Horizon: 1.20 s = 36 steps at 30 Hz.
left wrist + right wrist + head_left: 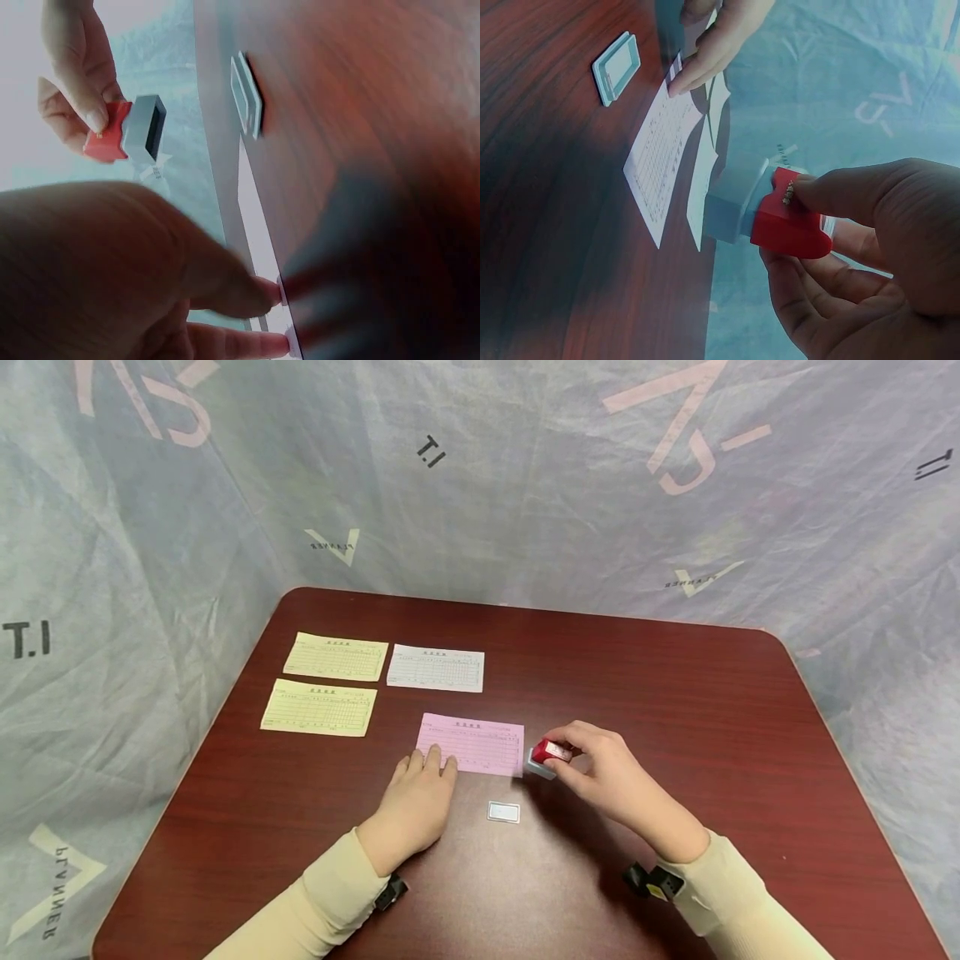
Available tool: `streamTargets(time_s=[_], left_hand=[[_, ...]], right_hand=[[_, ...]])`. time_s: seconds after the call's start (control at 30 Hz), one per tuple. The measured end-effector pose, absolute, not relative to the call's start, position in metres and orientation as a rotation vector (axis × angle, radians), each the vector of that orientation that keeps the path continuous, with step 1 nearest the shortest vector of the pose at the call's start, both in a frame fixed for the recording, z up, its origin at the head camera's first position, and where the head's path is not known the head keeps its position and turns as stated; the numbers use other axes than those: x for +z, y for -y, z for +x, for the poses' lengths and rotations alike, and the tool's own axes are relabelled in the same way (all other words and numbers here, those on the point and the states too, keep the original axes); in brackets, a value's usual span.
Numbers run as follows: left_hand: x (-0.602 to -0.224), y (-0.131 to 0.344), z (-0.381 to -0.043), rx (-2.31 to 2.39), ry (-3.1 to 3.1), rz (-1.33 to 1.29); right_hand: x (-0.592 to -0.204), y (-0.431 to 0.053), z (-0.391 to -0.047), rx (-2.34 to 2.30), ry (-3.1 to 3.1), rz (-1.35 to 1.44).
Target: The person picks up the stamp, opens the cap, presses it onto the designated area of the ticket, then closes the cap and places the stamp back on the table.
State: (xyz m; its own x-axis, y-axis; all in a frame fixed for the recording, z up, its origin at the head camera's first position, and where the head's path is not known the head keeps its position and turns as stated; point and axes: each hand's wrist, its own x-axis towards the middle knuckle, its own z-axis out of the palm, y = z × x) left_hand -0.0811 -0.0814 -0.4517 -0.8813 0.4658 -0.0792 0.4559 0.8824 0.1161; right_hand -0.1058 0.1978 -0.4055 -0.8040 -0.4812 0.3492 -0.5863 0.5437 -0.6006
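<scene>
Head view: on the dark reddish-brown wooden tabletop (675, 668), your left hand (415, 810) has its fingers extended, their tips on the near-left part of a pink rectangular paper form (472, 739), probably to keep it from sliding. Your right hand (603, 768) pinches a red-handled stamp with a grey rectangular block (547, 752) just beside the form's right edge; the left wrist view shows it raised off the tabletop. Gripping the red part seems to leave the block's end unobstructed. A small white rectangular tray with a grey rim (503, 812) lies near the form, on your side. Two yellow paper forms (318, 708) and one white paper form (436, 668) lie farther off, apart from the pink one, likely leaving you working room.
</scene>
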Motion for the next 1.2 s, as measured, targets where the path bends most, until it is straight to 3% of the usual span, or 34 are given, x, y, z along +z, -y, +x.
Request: streamTargets(time_s=[1.2], left_hand=[[-0.456, 0.059, -0.062, 0.01, -3.058, 0.809]], right_hand=[[-0.428, -0.181, -0.125, 1.059, 2.695, 0.937]])
